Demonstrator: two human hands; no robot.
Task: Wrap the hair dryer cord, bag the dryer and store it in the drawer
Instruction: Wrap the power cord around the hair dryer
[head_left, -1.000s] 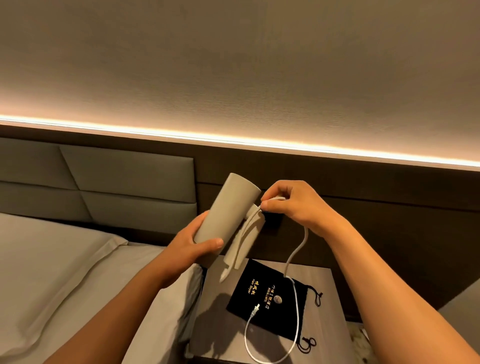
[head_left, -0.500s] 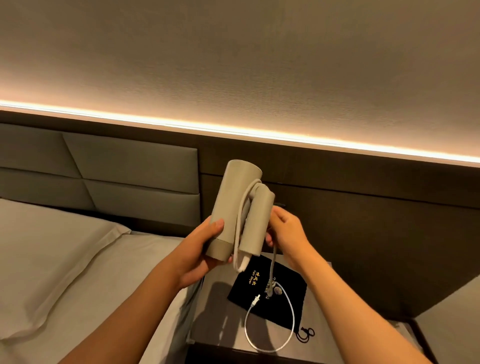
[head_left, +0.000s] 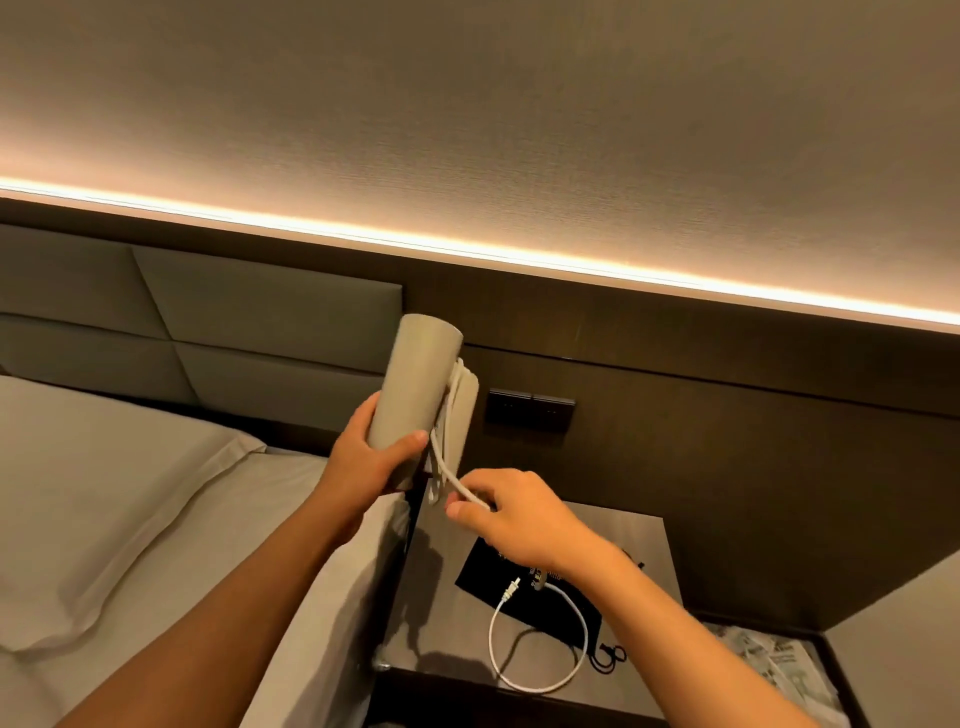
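Observation:
My left hand grips the barrel of a beige folded hair dryer, held upright above the bed's edge. Its white cord is looped around the folded handle, runs down into my right hand, then falls in a loop on the nightstand, ending in a plug. My right hand pinches the cord just below the dryer. A black drawstring bag with gold print lies flat on the nightstand under the cord. No drawer shows.
A bed with pale sheets and a pillow fills the left. Behind it are a padded headboard and a dark wall panel with a switch plate. A newspaper lies lower right, beside the nightstand.
My right hand has dropped from beside the dryer's handle and pulled the cord down and right, below the dryer. The cord's loop on the nightstand has shifted. The dryer stays upright in my left hand.

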